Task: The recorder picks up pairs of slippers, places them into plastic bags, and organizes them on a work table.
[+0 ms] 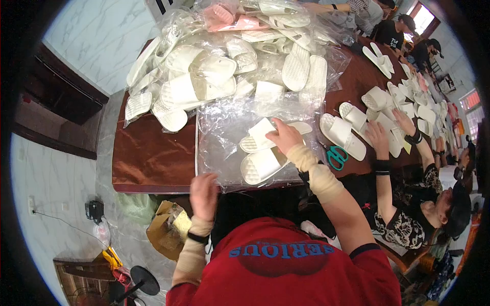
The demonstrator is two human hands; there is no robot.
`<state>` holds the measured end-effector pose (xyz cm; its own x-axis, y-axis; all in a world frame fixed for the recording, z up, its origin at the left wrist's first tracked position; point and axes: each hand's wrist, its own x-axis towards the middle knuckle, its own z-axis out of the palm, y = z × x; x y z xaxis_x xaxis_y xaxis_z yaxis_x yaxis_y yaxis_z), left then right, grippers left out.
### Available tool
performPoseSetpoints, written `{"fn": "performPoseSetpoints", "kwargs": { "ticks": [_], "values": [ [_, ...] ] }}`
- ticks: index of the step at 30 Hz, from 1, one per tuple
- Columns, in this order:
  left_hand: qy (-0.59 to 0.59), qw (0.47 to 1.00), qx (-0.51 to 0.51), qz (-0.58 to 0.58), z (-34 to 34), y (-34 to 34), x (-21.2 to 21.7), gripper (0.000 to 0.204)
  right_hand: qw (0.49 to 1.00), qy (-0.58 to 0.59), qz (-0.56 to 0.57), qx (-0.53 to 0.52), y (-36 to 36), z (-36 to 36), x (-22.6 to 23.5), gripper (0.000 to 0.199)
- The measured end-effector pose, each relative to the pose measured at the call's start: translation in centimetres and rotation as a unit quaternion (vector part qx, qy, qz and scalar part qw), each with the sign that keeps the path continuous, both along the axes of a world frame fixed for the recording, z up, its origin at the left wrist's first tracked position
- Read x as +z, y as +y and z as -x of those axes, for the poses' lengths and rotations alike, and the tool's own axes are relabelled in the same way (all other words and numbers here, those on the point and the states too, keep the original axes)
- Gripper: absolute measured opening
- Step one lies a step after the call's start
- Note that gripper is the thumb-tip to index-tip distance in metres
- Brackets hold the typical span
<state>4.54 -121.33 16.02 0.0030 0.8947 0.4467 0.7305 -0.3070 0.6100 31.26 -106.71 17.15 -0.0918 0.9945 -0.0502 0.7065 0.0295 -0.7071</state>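
A pair of white slippers lies side by side on a clear plastic bag [219, 127] spread over the table. My right hand [286, 136] reaches over the pair, its fingers curled onto the strap of the farther slipper [263, 130]. The nearer slipper [261, 166] lies just under my wrist. At the table's front edge, close to the bag's near left corner, is my left hand [204, 198]. Motion smears its fingers, so whether they pinch the plastic is unclear. Beige sleeves cover both my forearms.
Bagged white and pink slippers form a large pile [204, 66] at the back. Teal-handled scissors [337, 157] lie right of the bag. Loose slippers [343, 135] line the brown-covered table [148, 158], where a co-worker's hands [377, 137] work. A cardboard box [163, 232] stands on the floor.
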Motion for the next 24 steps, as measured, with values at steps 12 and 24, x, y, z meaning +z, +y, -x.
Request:
{"fn": "performPoseSetpoints", "kwargs": {
  "ticks": [12, 24],
  "values": [
    [0.066, 0.991, -0.073, 0.094, -6.0, 3.7, -6.0, 0.061, 0.914, -0.265, 0.050, 0.304, -3.5, -10.5, 9.3, 0.045],
    [0.243, 0.961, -0.085, 0.100, -7.7, 3.1, -4.8, 0.060, 0.842, -0.259, -0.041, 0.471, -4.2, -11.5, 2.9, 0.030]
  ]
}}
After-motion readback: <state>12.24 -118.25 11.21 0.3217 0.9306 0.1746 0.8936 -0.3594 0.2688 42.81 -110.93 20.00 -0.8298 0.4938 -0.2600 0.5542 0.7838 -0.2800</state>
